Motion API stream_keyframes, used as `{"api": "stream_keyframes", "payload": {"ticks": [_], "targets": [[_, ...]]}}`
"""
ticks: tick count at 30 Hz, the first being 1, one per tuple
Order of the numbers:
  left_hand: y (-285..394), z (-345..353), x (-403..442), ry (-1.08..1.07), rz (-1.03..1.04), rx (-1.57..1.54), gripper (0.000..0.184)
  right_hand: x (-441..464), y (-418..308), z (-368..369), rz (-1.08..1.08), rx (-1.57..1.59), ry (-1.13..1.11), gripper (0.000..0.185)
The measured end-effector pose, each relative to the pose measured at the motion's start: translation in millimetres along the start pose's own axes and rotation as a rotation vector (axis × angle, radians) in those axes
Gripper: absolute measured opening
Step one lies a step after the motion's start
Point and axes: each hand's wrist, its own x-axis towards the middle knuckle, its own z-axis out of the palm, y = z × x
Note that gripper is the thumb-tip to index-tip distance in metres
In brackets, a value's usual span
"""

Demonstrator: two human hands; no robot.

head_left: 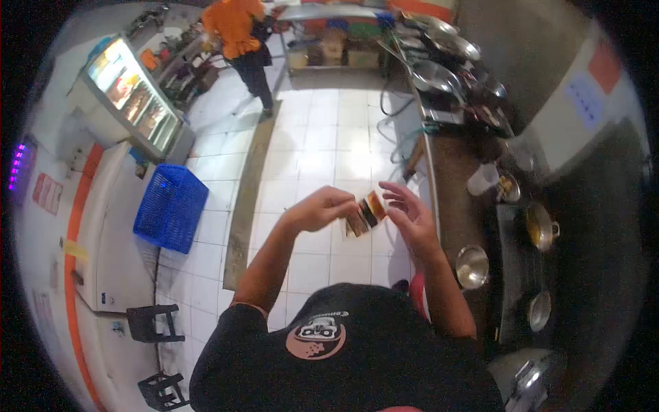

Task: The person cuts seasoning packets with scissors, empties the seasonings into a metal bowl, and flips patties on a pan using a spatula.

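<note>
My left hand is closed on one end of a small printed packet, which has brown, black and orange bands. It is held up in front of my chest, tilted, above the white tiled floor. Whether it is a sachet or a thin box cannot be made out. Just to its right, my right hand has its fingers apart and curved toward the packet. No grip by the right hand on the packet shows.
At right runs a long counter with a plastic cup, a metal bowl and pans. A blue basket stands left, beside a white freezer and black stools. Ahead, a person in orange stands near a lit display fridge.
</note>
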Motion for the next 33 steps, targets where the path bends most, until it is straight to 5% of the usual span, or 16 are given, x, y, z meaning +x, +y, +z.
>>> {"api": "stream_keyframes", "payload": {"ticks": [3, 7, 12, 26, 33], "targets": [[0.0, 0.9, -26.8, -0.115, 0.064, -0.154, 0.030, 6.3, -15.7, 24.0, -0.073, -0.241, -0.192, 0.063], [10.2, 6.3, -58.3, -0.168, 0.041, 0.060, 0.023, 3.1, 27.6, 40.9, 0.096, -0.138, -0.350, 0.040], [22.2, 7.1, -81.5, -0.035, -0.029, 0.220, 0.024, -18.4, 26.3, 65.6, 0.249, 0.034, -0.190, 0.017], [-8.5, 35.9, -112.6, 0.035, -0.125, 0.282, 0.028, -43.9, 35.0, 85.4, 0.289, 0.118, -0.185, 0.012], [-5.6, 43.2, -117.7, -0.012, -0.173, 0.305, 0.027, -57.4, 65.2, 72.9, 0.395, -0.081, -0.251, 0.017]]}}
